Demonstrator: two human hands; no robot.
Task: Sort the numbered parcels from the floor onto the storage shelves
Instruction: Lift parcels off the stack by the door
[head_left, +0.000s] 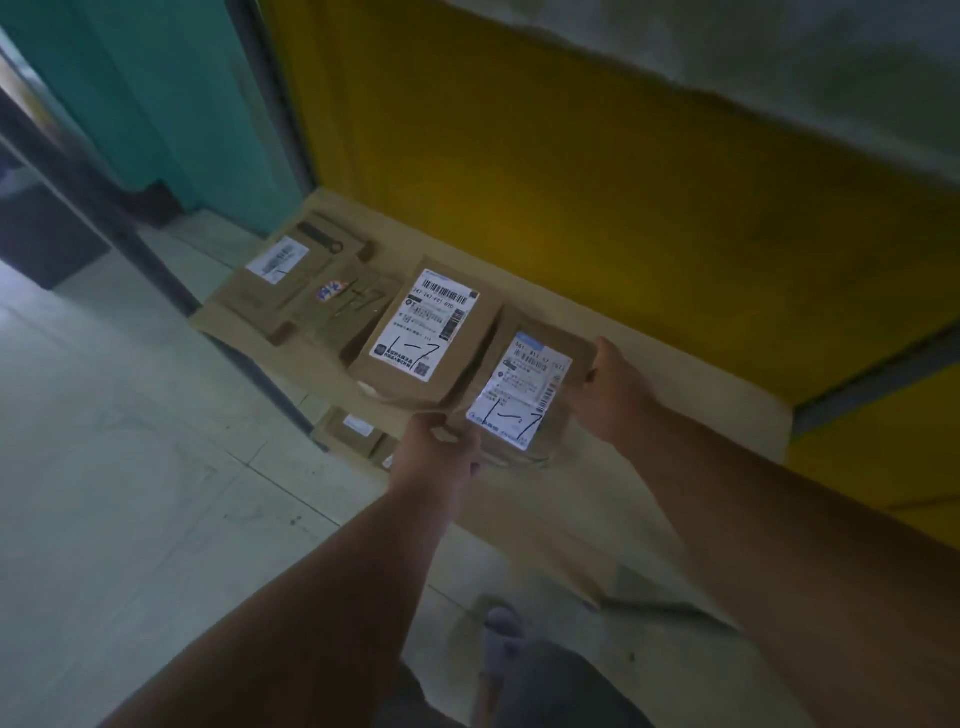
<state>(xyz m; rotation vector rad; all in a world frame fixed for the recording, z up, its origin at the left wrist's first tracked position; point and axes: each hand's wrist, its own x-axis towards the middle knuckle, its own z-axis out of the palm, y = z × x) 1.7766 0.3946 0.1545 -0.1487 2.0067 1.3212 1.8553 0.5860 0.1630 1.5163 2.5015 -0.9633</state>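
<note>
Parcel sits clamped between both hands: the left hand grips its near left corner, the right hand holds its far right edge, so the two hands stand apart with the box between them. It looks to be resting on, or just above, the shelf, label up, with "1-7" written on it. Holding it from opposite sides likely lets the person slide it square against its neighbour. Just beyond the left hand lies a second box, also marked "1-7" and touching or overlapping the held one. That matching number is probably why they go side by side. Further out past the left hand lie two flatter boxes, one with "1-7" scrawled on the cardboard, the other with a small label whose mark is too blurred to read.

Below the left hand, under the shelf edge, more parcels show only in part. The left palm and the right fingertips are hidden behind the box. Whether the box is fully set down cannot be told. Printed label text is too small to read.
</note>
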